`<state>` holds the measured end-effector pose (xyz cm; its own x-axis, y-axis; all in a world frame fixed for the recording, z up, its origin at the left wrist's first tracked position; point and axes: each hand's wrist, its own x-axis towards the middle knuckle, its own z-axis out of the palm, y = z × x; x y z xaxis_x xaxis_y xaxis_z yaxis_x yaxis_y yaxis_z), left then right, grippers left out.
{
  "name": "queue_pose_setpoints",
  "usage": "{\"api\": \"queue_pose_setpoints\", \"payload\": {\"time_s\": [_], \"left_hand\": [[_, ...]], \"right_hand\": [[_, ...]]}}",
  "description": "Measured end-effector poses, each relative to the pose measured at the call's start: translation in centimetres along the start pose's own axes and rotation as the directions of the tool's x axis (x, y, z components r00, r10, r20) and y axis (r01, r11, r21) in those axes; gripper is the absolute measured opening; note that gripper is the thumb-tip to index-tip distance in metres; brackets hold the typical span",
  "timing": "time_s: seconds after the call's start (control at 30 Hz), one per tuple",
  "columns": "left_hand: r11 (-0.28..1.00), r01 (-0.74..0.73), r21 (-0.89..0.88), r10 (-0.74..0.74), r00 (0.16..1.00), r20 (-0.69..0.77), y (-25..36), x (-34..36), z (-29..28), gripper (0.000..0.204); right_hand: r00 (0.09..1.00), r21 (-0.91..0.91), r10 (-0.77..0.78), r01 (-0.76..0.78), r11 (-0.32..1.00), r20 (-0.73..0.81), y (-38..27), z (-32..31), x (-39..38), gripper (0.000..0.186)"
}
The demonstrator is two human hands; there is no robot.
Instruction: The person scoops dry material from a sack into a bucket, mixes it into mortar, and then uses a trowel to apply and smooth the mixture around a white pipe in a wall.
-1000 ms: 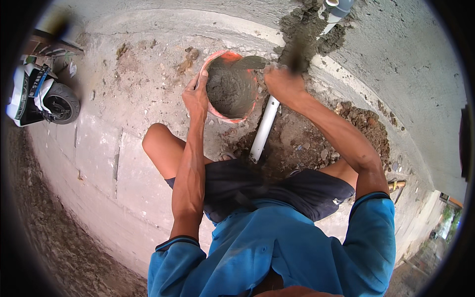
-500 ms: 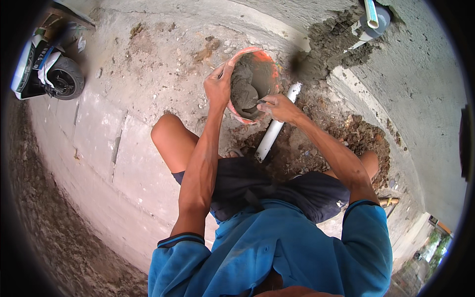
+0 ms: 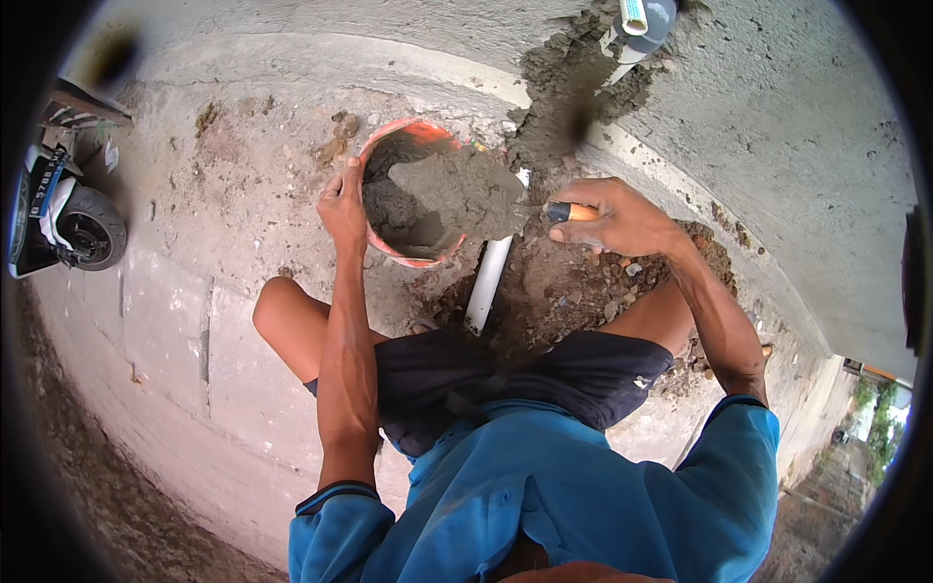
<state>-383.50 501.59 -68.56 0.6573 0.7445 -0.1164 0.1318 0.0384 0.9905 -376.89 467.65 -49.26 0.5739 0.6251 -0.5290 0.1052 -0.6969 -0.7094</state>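
My left hand is closed on the left rim of a mortar-caked orange bucket. Wet grey mortar sits inside it. In my right hand is a trowel, gripped by its orange and black handle. A large heap of mortar covers its blade, which reaches over the bucket's right side. Below the heap, a white pipe lies on the soil, its upper part mostly hidden.
Fresh mortar is smeared where wall and ground meet, beside a white pipe end and a grey fitting. Loose soil lies between my knees. A motorbike wheel stands far left. The rough wall rises on the right.
My right hand has lifted the trowel out of the bucket and moved right, bringing up a heap of mortar. My left hand still grips the rim. The whole view has shifted.
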Motion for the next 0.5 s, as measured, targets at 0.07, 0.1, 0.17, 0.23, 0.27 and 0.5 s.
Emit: {"api": "queue_pose_setpoints", "payload": {"time_s": [0.07,0.1,0.17,0.23,0.27,0.5], "left_hand": [[1.0,0.022,0.004,-0.022,1.0,0.01,0.6,-0.2,-0.3,0.041],[1.0,0.03,0.008,-0.03,0.999,0.012,0.8,-0.1,-0.5,0.042],[1.0,0.014,-0.013,-0.014,1.0,-0.002,0.0,0.3,-0.4,0.043],[0.999,0.026,-0.02,-0.026,1.0,0.009,-0.6,0.2,0.3,0.044],[0.999,0.038,-0.005,-0.038,0.999,0.022,-0.6,-0.1,0.5,0.045],[0.995,0.024,-0.095,-0.022,0.999,0.024,-1.3,1.2,-1.6,0.04]], "right_hand": [[0.993,0.079,0.054,-0.063,0.995,0.107,-1.6,-1.5,-1.6,0.037],[0.982,0.118,0.06,-0.082,0.99,0.178,-1.3,-2.0,-1.5,0.036],[0.951,0.181,0.075,-0.134,0.974,0.301,-0.2,-4.4,-1.6,0.035],[0.966,0.309,0.16,-0.218,0.926,0.204,1.9,-7.2,-1.8,0.035],[0.985,0.258,0.168,-0.173,0.951,0.039,2.5,-9.1,-2.2,0.036],[0.904,0.33,0.206,-0.078,0.941,-0.374,3.1,-7.5,-8.6,0.036]]}}
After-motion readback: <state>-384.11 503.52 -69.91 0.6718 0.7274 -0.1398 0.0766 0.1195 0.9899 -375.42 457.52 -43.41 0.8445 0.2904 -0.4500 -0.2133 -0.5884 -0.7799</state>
